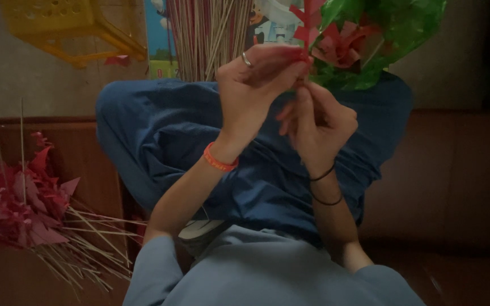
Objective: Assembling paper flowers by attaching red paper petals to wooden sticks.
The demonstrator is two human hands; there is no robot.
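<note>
**Both hands pinching a red paper piece above the lap**

Largest first: green plastic bag (395,28) of red paper shapes, top cut off. My left hand (256,85) and right hand (319,122) both clench the red paper piece (308,25), held before the bag. I judge it light, flimsy, tearable; grip near its base. Fingertip contact is hidden.

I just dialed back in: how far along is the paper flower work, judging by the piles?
Done: a heap of red paper flowers on sticks lies at the left. In hand: the left hand and right hand pinch a red paper piece together. Left: a bundle of bare sticks stands ahead, and a green bag holds more red paper.
</note>
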